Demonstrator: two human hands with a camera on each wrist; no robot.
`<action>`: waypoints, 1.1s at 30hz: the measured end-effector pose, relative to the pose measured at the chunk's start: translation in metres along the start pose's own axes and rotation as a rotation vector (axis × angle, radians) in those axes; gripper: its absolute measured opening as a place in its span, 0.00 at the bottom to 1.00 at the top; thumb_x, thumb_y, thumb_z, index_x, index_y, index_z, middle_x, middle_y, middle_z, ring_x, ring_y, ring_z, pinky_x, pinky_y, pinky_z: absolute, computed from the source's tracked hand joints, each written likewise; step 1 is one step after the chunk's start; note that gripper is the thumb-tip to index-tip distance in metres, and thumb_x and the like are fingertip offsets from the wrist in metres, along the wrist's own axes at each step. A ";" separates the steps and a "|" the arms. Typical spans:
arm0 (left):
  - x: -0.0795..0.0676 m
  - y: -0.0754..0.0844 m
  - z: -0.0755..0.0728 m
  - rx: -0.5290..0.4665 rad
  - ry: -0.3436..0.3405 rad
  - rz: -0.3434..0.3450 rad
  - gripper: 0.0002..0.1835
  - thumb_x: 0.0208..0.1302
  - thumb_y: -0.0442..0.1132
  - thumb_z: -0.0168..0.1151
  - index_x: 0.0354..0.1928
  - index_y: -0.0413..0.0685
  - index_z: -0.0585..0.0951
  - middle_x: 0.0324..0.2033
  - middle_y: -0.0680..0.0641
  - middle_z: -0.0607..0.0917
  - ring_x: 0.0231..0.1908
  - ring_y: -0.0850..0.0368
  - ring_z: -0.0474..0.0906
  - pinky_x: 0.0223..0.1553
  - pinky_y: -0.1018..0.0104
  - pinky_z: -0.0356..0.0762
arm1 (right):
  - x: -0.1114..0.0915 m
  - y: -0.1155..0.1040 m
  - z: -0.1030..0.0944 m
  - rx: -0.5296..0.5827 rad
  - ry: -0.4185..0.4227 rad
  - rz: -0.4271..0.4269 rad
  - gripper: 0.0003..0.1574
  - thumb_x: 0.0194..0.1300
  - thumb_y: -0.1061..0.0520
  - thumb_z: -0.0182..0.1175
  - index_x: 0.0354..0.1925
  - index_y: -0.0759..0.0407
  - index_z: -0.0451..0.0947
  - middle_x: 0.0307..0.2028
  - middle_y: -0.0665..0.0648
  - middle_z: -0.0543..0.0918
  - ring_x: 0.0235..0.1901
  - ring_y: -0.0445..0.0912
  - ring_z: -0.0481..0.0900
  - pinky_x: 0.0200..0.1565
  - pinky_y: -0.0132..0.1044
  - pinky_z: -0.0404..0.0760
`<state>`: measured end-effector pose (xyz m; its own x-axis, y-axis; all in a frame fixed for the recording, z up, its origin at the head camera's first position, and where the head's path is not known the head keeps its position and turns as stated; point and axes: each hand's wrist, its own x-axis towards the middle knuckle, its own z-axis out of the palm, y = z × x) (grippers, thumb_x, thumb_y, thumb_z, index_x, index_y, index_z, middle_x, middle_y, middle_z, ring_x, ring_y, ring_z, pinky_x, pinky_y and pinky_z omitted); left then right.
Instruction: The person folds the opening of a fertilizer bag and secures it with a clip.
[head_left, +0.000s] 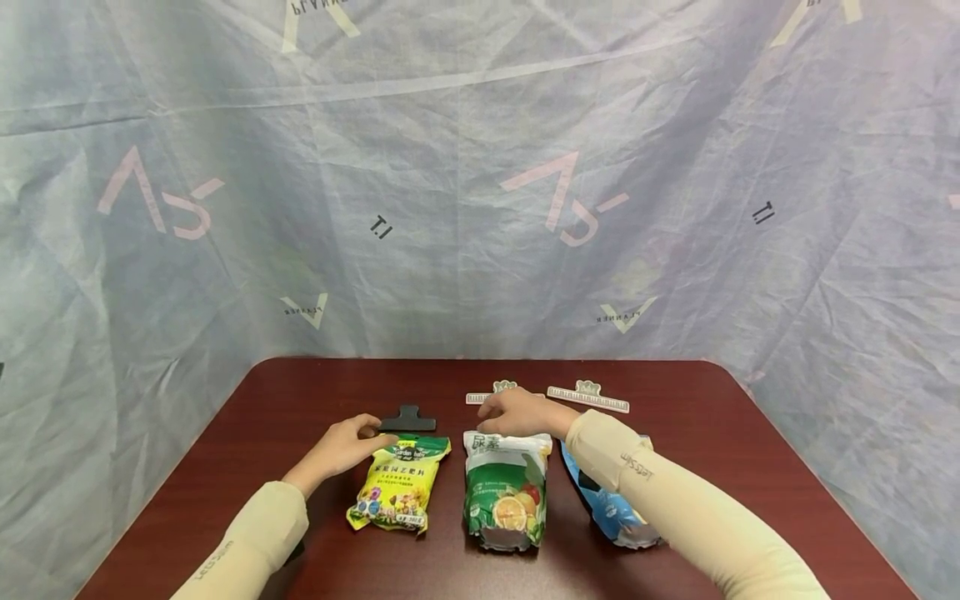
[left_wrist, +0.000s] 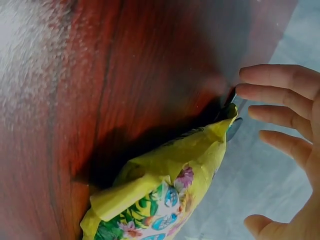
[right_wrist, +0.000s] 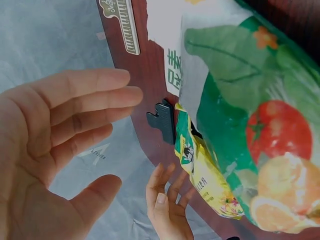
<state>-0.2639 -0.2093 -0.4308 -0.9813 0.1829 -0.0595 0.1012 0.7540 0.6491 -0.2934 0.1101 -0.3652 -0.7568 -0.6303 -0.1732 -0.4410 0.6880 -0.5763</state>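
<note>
My left hand (head_left: 339,451) is at the top left of a yellow fertilizer bag (head_left: 401,485) with a green top band. Its fingers are spread and holding nothing in the left wrist view; I cannot tell whether they touch the bag. A black clip (head_left: 409,420) lies just behind that bag. Over the top edge of a green and white bag (head_left: 504,492) printed with fruit hovers my right hand (head_left: 521,412). The right wrist view shows its fingers relaxed, thumb apart, with a gap between the hand and the bag.
Behind the right hand lie a partly hidden white ruler-like clip (head_left: 480,398) and a second such clip (head_left: 588,396). A blue bag (head_left: 617,515) lies partly under the right forearm. Grey printed cloth (head_left: 465,275) hangs behind the dark red table (head_left: 300,392).
</note>
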 end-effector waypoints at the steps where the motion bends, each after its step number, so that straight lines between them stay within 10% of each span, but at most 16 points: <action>1: 0.000 0.000 0.000 0.000 0.002 -0.006 0.39 0.64 0.61 0.64 0.63 0.34 0.73 0.52 0.37 0.81 0.52 0.40 0.78 0.52 0.41 0.75 | 0.002 -0.001 0.000 0.005 -0.006 0.001 0.21 0.73 0.53 0.58 0.59 0.62 0.78 0.52 0.58 0.83 0.44 0.51 0.84 0.46 0.42 0.80; 33: 0.012 -0.018 0.000 -0.083 0.017 -0.117 0.39 0.66 0.60 0.61 0.62 0.30 0.72 0.54 0.32 0.79 0.48 0.41 0.80 0.38 0.51 0.82 | 0.047 -0.018 0.026 0.102 -0.050 0.109 0.21 0.71 0.53 0.60 0.56 0.63 0.80 0.45 0.62 0.84 0.40 0.56 0.85 0.42 0.50 0.83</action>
<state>-0.2774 -0.2205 -0.4434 -0.9884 0.0854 -0.1258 -0.0272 0.7147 0.6989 -0.3086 0.0589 -0.3840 -0.7715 -0.5728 -0.2771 -0.3043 0.7146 -0.6299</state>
